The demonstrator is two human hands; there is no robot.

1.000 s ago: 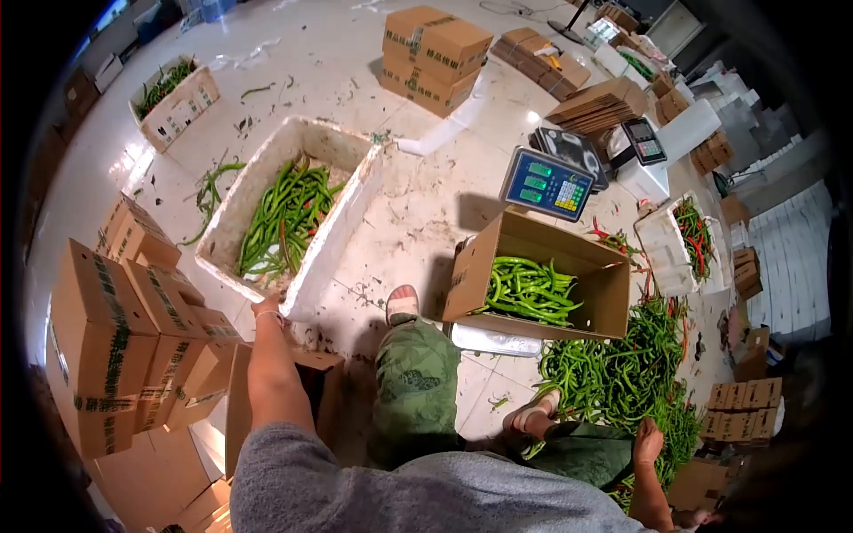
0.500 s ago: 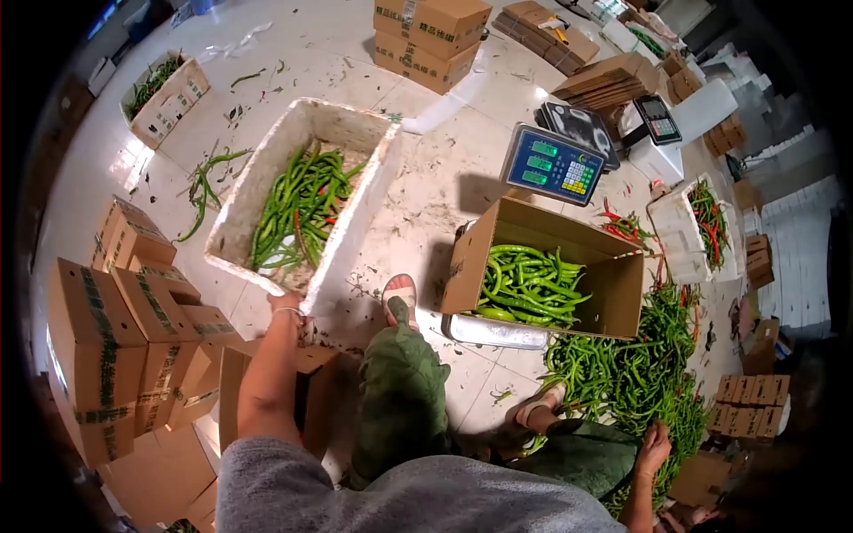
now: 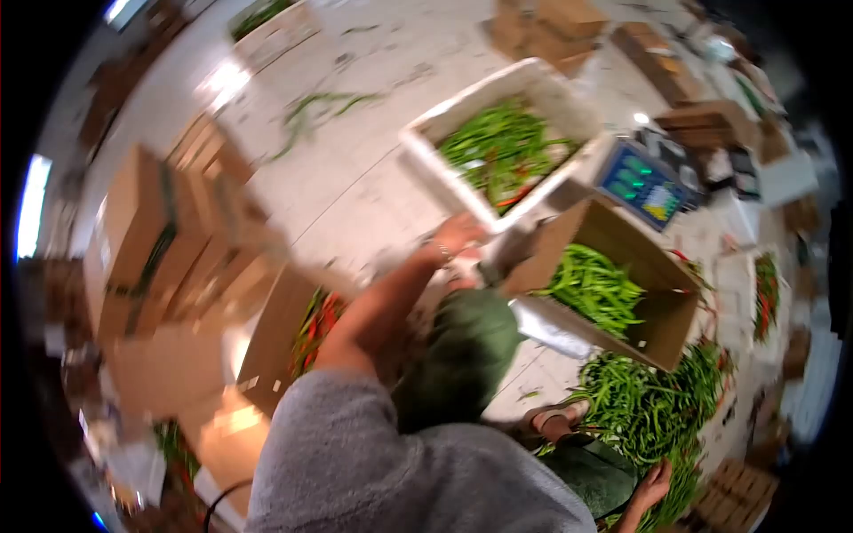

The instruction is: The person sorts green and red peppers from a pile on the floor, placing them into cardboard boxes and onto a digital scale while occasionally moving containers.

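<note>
My left hand (image 3: 460,235) is at the near corner of a white foam box (image 3: 444,173), its fingers closed at the rim and blurred by motion. Inside the box lies a heap of green chili peppers (image 3: 502,147) with a few red ones. My right hand (image 3: 656,484) hangs low beside my thigh, fingers curled; whatever they may hold is hidden. Near it spreads a large pile of green chili peppers (image 3: 649,400) on the floor. An open cardboard box (image 3: 671,324), partly filled with bright green peppers (image 3: 595,289), stands on the scale's metal platform (image 3: 555,327).
The scale's blue display (image 3: 644,182) stands behind the cardboard box. At left are stacked cartons (image 3: 142,249) and an open carton (image 3: 267,346) with red and green peppers. Another foam box (image 3: 275,40) is at the back, and one (image 3: 737,275) at right.
The white foam box has moved right, close to the scale, with my left hand still at its corner. The view has turned left. My right hand remains low beside my thigh.
</note>
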